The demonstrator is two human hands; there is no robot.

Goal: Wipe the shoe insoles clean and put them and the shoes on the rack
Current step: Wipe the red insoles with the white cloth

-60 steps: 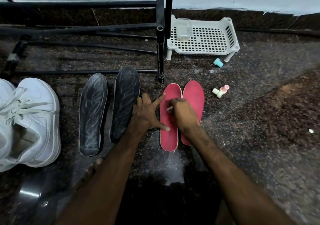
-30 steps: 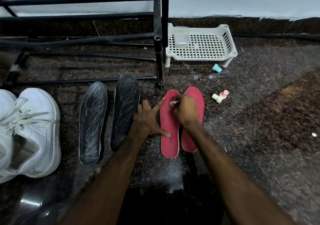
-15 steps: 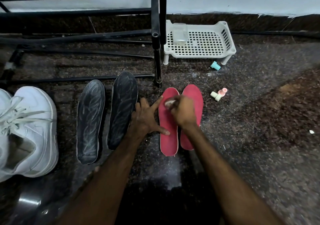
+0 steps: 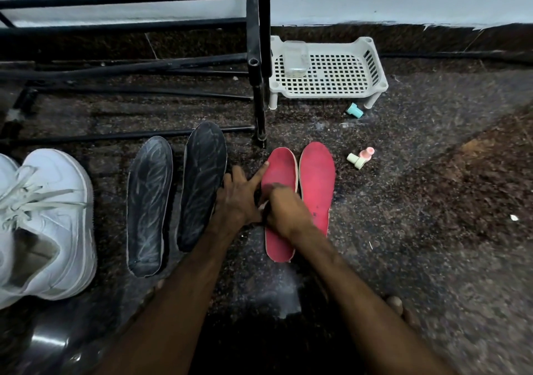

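Wiping is midway. At centre frame the right grip (image 4: 284, 210), clenched on a pale wipe (image 4: 262, 207), rubs the flat matte red insole (image 4: 278, 170). The left grip (image 4: 239, 199) pins it with straight, spread fingers. The second insole (image 4: 317, 178), the streaky black insoles (image 4: 148, 201) and the white shoe (image 4: 49, 222) lie on the speckled floor (image 4: 432, 201), none yet on the barred metal rack (image 4: 256, 43).

**Bare arms, bare hands, bare toes on my feed**

On my monitor the person's left forearm (image 4: 173, 302) and right forearm (image 4: 360, 302) are bare along their whole visible length. Both are slim and long and look wider toward the bottom edge. Faint tendon lines run along the right one near the wrist. The left hand (image 4: 236, 199) and right hand (image 4: 284, 213) are bare too, with bony knuckles. Low on the right I make out bare toes (image 4: 396, 302), blurred by the lens.
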